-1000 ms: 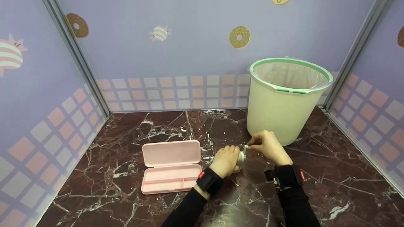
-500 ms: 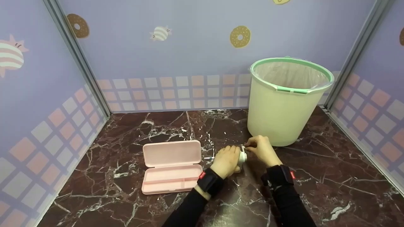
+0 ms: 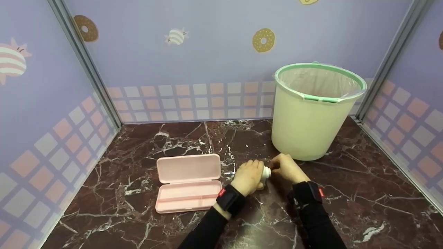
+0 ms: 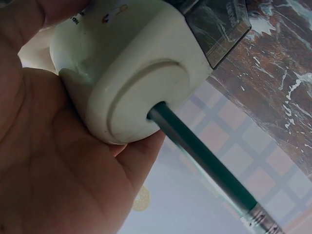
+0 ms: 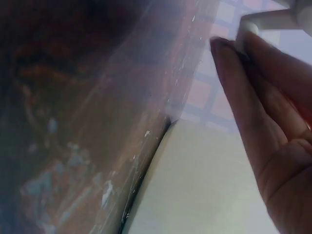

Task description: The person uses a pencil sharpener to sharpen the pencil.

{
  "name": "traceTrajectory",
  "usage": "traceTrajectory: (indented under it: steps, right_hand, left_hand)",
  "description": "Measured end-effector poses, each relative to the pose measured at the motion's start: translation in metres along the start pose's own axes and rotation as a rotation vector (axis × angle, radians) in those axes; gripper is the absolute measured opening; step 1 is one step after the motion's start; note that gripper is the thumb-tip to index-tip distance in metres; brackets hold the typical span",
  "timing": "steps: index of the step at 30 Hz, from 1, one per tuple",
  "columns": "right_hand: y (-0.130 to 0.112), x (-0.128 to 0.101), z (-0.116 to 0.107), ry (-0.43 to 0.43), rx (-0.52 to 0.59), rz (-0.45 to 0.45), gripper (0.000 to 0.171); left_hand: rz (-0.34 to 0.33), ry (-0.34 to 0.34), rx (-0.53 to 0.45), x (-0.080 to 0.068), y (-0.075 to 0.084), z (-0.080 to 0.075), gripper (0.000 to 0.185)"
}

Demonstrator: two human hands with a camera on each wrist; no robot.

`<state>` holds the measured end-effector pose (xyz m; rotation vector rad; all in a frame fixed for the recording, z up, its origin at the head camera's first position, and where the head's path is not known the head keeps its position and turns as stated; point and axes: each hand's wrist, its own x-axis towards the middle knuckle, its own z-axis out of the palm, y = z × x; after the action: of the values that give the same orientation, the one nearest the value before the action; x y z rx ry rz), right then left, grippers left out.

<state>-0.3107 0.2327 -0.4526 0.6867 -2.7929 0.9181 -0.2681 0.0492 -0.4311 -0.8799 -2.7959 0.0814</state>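
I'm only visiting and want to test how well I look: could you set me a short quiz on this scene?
1. True or false: the pink plastic pencil case on the dark marble table lies shut.
2. What sticks out of the white plastic sharpener that the left hand holds?
A) a green pencil
B) a red pen
C) a metal spoon
3. Which hand pinches the sharpener's small white handle, close to the pale green plastic bin?

Key
1. False: it lies open.
2. A.
3. The right hand.
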Motion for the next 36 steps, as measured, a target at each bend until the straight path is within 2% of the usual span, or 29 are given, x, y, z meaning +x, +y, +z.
traceTrajectory:
  steps: [3, 7, 9, 12, 20, 29, 36]
  right_hand:
    - [-0.001, -0.003, -0.002, -0.098, 0.025, -0.022, 0.01]
    - [-0.003, -0.006, -0.007, -0.23, 0.087, 0.06, 0.01]
    - [-0.005, -0.007, -0.009, -0.274, 0.092, 0.111, 0.011]
    - [-0.009, -0.008, -0.012, -0.316, 0.079, 0.131, 0.011]
    - [-0.017, -0.011, -0.02, -0.378, 0.065, 0.078, 0.014]
    - [-0.028, -0.015, -0.033, -0.43, 0.111, 0.052, 0.015]
    - [-0.037, -0.02, -0.043, -0.417, 0.194, 0.1, 0.014]
  left_hand:
    - [0.004, 0.021, 0.012, -0.001, 0.0, 0.001, 0.059]
    - [0.009, 0.045, 0.034, -0.001, -0.001, 0.002, 0.06]
    - [0.011, 0.048, 0.04, 0.0, -0.001, 0.002, 0.06]
    - [0.008, 0.035, 0.042, 0.0, -0.001, 0.003, 0.06]
    - [-0.002, -0.005, 0.023, 0.002, 0.0, 0.002, 0.062]
    - [-0.008, -0.002, 0.022, 0.002, 0.001, 0.002, 0.061]
    - [-0.028, -0.038, -0.014, 0.002, 0.001, 0.0, 0.062]
